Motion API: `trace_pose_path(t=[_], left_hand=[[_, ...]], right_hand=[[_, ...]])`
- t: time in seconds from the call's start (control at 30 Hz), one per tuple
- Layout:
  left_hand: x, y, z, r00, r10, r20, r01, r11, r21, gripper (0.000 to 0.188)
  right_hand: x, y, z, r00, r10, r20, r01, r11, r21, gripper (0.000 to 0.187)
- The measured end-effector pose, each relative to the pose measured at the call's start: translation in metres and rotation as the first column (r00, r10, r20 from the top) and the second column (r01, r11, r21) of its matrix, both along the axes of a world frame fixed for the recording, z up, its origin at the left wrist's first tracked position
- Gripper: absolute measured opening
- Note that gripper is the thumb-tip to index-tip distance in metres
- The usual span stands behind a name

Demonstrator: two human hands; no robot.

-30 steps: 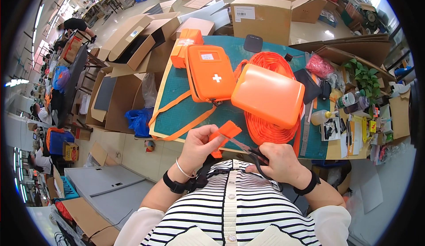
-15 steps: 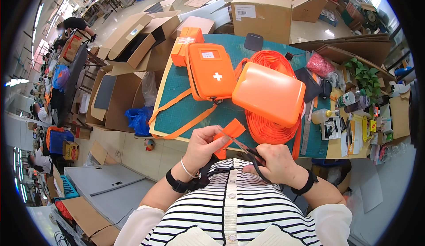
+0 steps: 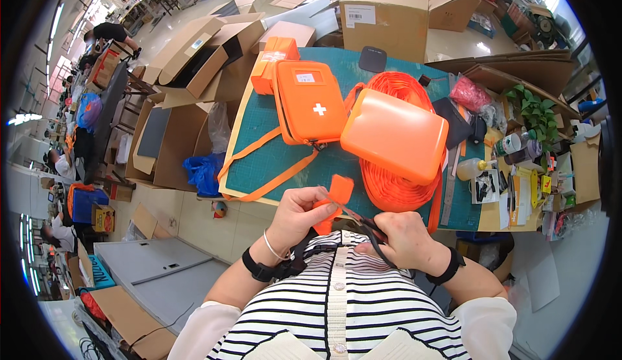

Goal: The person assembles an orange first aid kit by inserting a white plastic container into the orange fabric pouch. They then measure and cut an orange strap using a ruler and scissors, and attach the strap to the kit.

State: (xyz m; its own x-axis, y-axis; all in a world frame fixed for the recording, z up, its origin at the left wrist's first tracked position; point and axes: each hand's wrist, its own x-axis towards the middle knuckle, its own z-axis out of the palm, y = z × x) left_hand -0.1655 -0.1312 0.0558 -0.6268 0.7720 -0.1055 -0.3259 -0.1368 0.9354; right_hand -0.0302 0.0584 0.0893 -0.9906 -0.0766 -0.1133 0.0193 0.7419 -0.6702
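Observation:
My left hand pinches a short piece of orange webbing near the table's front edge. In my right hand is a pair of black-handled scissors, its blades meeting the webbing beside my left fingertips. Whether the blades are fully closed is hard to make out. Just beyond my hands lies a smooth orange case on a thick coil of orange webbing. To its left rests an orange zippered first-aid bag with a white cross, its strap trailing toward me.
A green cutting mat covers the table. Another orange pouch sits at the back left. On the right are a metal ruler, a glue bottle and a plant. Cardboard boxes stand around the table.
The upper end of the webbing piece has tipped and turned its flat face up at the scissor blades. Both hands stay in nearly the same place.

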Motion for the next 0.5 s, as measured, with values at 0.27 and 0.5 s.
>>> trace_pose_path(t=[0.27,0.5], left_hand=[[0.006,-0.003,0.004,0.998,0.059,0.032,-0.058,0.998,-0.025,0.009],[0.005,-0.007,0.004,0.988,0.009,-0.152,-0.014,0.999,-0.032,0.008]], right_hand=[[0.001,0.003,-0.004,0.998,-0.016,-0.055,0.020,0.998,0.068,0.057],[0.001,-0.001,0.003,1.000,0.005,0.003,-0.005,1.000,0.006,0.057]])
